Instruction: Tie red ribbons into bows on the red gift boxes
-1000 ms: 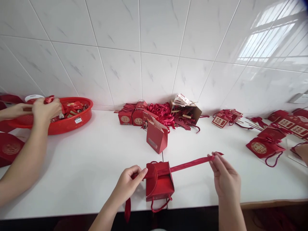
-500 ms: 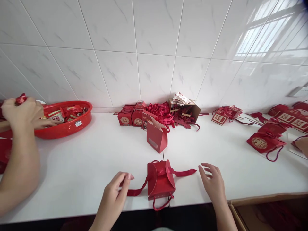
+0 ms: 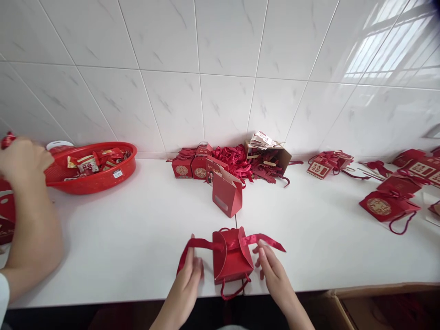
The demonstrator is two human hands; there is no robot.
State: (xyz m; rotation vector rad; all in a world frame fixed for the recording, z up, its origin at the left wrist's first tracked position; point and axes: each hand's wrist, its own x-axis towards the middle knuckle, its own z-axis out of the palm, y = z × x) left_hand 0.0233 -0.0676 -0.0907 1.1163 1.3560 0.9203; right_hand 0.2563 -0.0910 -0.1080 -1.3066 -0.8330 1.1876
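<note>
A red gift box (image 3: 232, 261) with folded-in top flaps and a rope handle stands near the table's front edge. A red ribbon (image 3: 264, 239) runs through its top, and its two tails reach out to the sides. My left hand (image 3: 187, 279) is left of the box, fingers stretched, with the left tail draped over the fingertips. On the right, my right hand (image 3: 273, 272) has its fingers apart and loosely bent beside the box, fingertips at the underside of the right tail. Whether they touch it I cannot tell. Behind stands a taller red box (image 3: 227, 195).
Against the tiled wall lie finished-looking red boxes (image 3: 182, 167), a heap of ribbons (image 3: 233, 160) and a tipped carton (image 3: 283, 158). A red basin (image 3: 92, 185) of wrapped sweets is at left, by a co-worker's arm (image 3: 34, 220). More boxes (image 3: 388, 204) stand right; an open cardboard box (image 3: 381, 288) is below.
Both my hands have moved inward to the box. The left ribbon tail has risen over my left fingers. The co-worker's hand at left has moved away from the basin, and the view has shifted slightly.
</note>
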